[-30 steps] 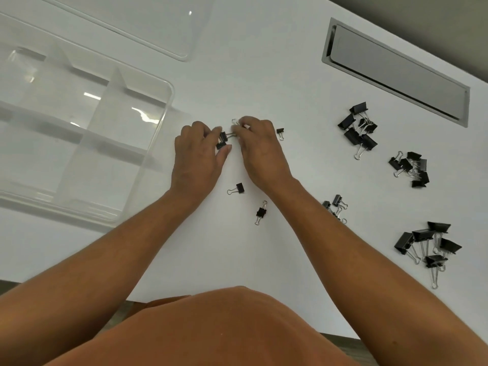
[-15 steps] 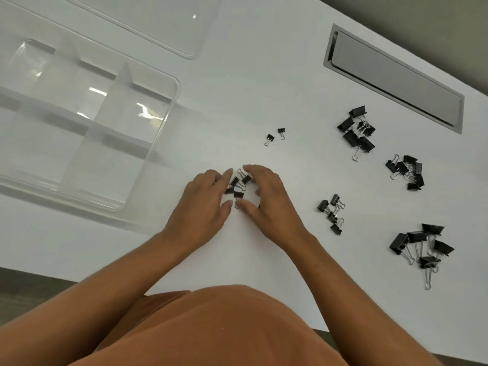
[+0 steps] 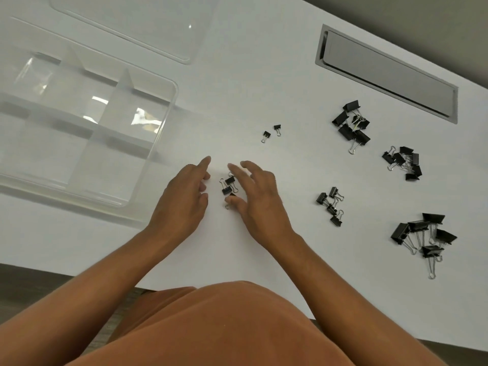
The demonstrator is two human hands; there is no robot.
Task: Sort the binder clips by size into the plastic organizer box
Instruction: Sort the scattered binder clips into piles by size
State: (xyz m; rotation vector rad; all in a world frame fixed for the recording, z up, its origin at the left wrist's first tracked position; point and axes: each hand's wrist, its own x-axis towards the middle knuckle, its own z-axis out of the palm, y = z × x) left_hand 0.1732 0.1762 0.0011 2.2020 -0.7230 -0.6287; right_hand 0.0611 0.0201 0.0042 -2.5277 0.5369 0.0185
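Nearest the camera an orange garment (image 3: pixel 219 328) filled the bottom of the view and cut off both forearms. Left hand (image 3: pixel 182 202) lay flat on the table (image 3: pixel 237 75), fingers straight and loosely together, index pointing forward, holding nothing. Right hand (image 3: pixel 260 199) hovered fingers spread over a small cluster of clips (image 3: pixel 227 186) sitting between the two hands; thumb touched or covered the nearest clip, no pinch visible. Step judged: grouping the smallest clips into a pile on the table, before any transfer. Just beyond, two tiny clips (image 3: pixel 272 132) lay apart from the cluster. To the right, four more piles: small (image 3: pixel 331 206), large (image 3: pixel 422 233), medium (image 3: pixel 402 162), medium-large (image 3: pixel 351 125). Organizer box (image 3: pixel 169 122) sat left of the hands, all visible compartments looked empty, left part cut off by the frame. Its lid (image 3: pixel 126 25) lay behind it, top edge out of view. A grey cable hatch (image 3: pixel 385 72) sat far right. Next move probably called for gathering the two stray clips, then scooping one size into one compartment. Clip count under the right thumb was hard to make out; clear dividers made the compartment layout uncertain.
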